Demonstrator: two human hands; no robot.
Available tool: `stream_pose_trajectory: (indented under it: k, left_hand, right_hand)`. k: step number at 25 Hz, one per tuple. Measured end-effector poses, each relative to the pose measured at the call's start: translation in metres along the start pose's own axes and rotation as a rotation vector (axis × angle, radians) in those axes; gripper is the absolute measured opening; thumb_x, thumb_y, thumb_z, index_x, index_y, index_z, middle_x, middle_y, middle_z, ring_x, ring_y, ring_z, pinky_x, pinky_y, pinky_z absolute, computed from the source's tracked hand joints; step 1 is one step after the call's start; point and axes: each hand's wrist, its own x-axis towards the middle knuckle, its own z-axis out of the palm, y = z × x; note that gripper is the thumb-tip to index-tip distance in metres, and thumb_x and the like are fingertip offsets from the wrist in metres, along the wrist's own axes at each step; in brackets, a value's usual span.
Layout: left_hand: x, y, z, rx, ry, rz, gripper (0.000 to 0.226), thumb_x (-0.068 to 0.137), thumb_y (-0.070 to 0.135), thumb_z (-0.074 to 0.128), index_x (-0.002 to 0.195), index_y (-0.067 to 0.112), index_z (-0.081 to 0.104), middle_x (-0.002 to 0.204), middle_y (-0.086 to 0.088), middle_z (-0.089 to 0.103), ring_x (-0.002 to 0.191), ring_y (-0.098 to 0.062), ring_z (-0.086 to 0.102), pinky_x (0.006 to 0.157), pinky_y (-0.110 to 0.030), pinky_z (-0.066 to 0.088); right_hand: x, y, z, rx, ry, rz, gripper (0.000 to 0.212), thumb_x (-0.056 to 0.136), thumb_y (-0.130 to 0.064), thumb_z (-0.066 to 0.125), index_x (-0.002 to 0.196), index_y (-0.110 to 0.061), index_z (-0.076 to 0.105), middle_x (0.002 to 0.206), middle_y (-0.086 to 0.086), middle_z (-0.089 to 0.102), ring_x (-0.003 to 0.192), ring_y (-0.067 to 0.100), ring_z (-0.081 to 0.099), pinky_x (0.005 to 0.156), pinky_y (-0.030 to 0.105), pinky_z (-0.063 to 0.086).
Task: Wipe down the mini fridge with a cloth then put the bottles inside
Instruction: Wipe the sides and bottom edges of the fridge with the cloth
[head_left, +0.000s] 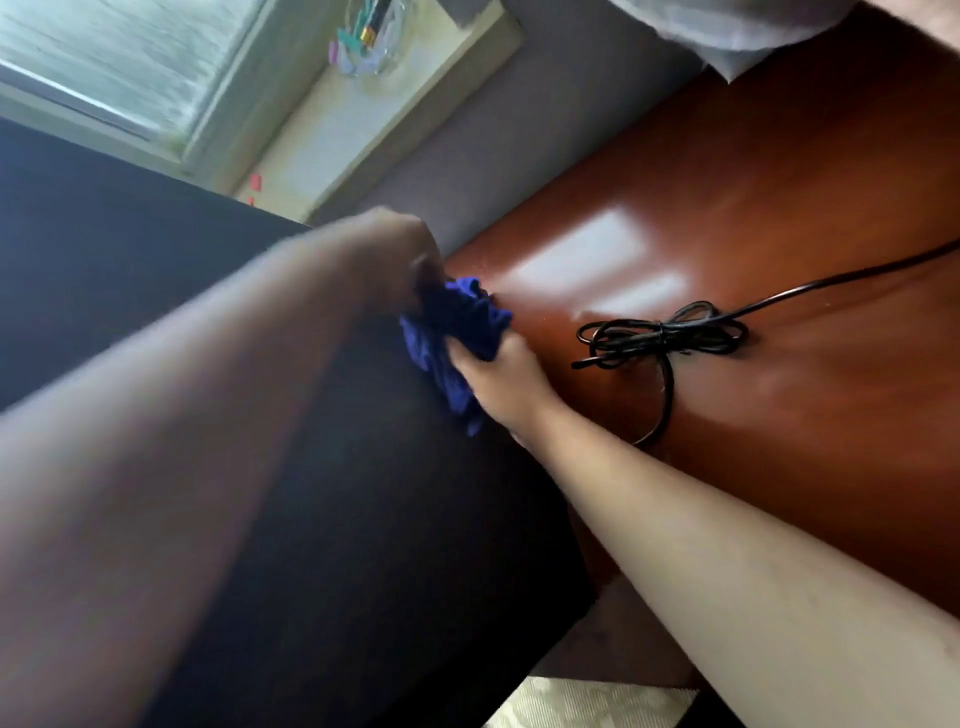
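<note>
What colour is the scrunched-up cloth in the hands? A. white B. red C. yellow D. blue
D: the cloth, held between the left hand and the right hand, is deep blue against the black mini fridge.

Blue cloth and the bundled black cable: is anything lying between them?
Nothing: the head view shows only bare, glossy wooden tabletop between the blue cloth and the bundled cable.
</note>
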Motion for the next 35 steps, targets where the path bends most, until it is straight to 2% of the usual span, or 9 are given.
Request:
stream_pose_trajectory:
  k: [6, 10, 14, 16, 19, 26, 28, 32, 35]
  left_hand:
    - [-0.002, 0.052, 0.053, -0.008, 0.000, 0.123, 0.016, 0.076, 0.015, 0.067, 0.089, 0.021, 0.074, 0.087, -0.005, 0.069, 0.084, -0.030, 0.065, 0.077, -0.034, 0.055]
    - [-0.040, 0.032, -0.009, 0.271, -0.084, 0.078, 0.024, 0.084, 0.022, 0.072, 0.107, 0.021, 0.076, 0.105, -0.004, 0.074, 0.093, -0.025, 0.066, 0.074, -0.026, 0.047]
    - [-0.135, -0.051, -0.089, 0.226, 0.021, -0.024, 0.017, 0.082, 0.012, 0.070, 0.094, 0.024, 0.073, 0.082, -0.007, 0.061, 0.064, -0.019, 0.044, 0.044, -0.011, 0.031]
    - [-0.190, -0.088, -0.116, 0.114, 0.190, -0.088, 0.014, 0.079, 0.011, 0.072, 0.093, 0.014, 0.076, 0.084, -0.003, 0.070, 0.066, -0.017, 0.057, 0.058, -0.014, 0.043]
    - [-0.253, -0.132, -0.130, -0.006, 0.392, -0.170, 0.037, 0.079, 0.020, 0.076, 0.116, 0.024, 0.071, 0.092, 0.009, 0.073, 0.087, -0.020, 0.067, 0.091, -0.039, 0.054]
    - [-0.278, -0.130, -0.081, -0.265, 0.578, -0.104, 0.031, 0.083, 0.026, 0.072, 0.114, 0.031, 0.076, 0.101, 0.002, 0.067, 0.089, -0.024, 0.067, 0.088, -0.043, 0.055]
    - [-0.262, -0.103, -0.066, -0.217, 0.522, -0.036, 0.029, 0.083, 0.035, 0.069, 0.109, 0.027, 0.078, 0.096, -0.001, 0.067, 0.086, -0.024, 0.066, 0.081, -0.035, 0.054]
    - [-0.221, -0.046, -0.037, -0.019, 0.266, 0.027, 0.031, 0.074, 0.042, 0.068, 0.099, 0.028, 0.076, 0.084, 0.001, 0.066, 0.089, -0.031, 0.067, 0.076, -0.037, 0.056]
    - [-0.191, -0.005, -0.029, 0.072, 0.013, -0.008, 0.042, 0.079, 0.041, 0.079, 0.118, 0.025, 0.075, 0.103, 0.000, 0.073, 0.102, -0.026, 0.067, 0.073, -0.029, 0.048]
  right_hand:
    - [-0.020, 0.048, -0.034, 0.049, 0.078, 0.180, 0.023, 0.094, -0.016, 0.072, 0.117, -0.012, 0.073, 0.110, 0.006, 0.077, 0.103, 0.020, 0.072, 0.085, 0.034, 0.054]
    - [-0.040, -0.011, 0.002, 0.200, -0.002, 0.119, 0.034, 0.083, -0.017, 0.080, 0.116, -0.016, 0.071, 0.115, 0.006, 0.078, 0.105, 0.017, 0.073, 0.094, 0.034, 0.058]
    - [-0.070, -0.116, 0.061, 0.145, -0.112, -0.067, 0.050, 0.067, -0.036, 0.075, 0.114, -0.020, 0.071, 0.112, -0.003, 0.077, 0.107, 0.017, 0.072, 0.099, 0.038, 0.057]
    - [-0.085, -0.166, 0.084, 0.093, -0.197, -0.175, 0.039, 0.077, -0.033, 0.073, 0.115, -0.025, 0.068, 0.117, -0.002, 0.074, 0.112, 0.018, 0.069, 0.104, 0.038, 0.054]
    - [-0.104, -0.218, 0.117, 0.006, -0.254, -0.379, 0.055, 0.067, -0.051, 0.069, 0.118, -0.029, 0.064, 0.120, -0.002, 0.072, 0.116, 0.020, 0.067, 0.104, 0.042, 0.053]
    - [-0.107, -0.201, 0.103, -0.012, -0.218, -0.363, 0.051, 0.071, -0.055, 0.071, 0.114, -0.027, 0.068, 0.116, 0.000, 0.077, 0.114, 0.019, 0.070, 0.103, 0.049, 0.055]
    - [-0.107, -0.170, 0.085, -0.020, -0.199, -0.293, 0.056, 0.070, -0.054, 0.072, 0.118, -0.025, 0.070, 0.115, 0.001, 0.077, 0.112, 0.018, 0.071, 0.102, 0.051, 0.056]
    - [-0.121, -0.098, 0.042, -0.008, -0.176, -0.138, 0.020, 0.086, -0.023, 0.074, 0.104, -0.033, 0.070, 0.109, -0.007, 0.077, 0.105, 0.014, 0.072, 0.103, 0.046, 0.055]
    - [-0.135, -0.053, 0.014, -0.018, -0.175, -0.009, 0.024, 0.087, -0.024, 0.075, 0.111, -0.027, 0.072, 0.109, -0.005, 0.079, 0.107, 0.014, 0.073, 0.101, 0.040, 0.056]
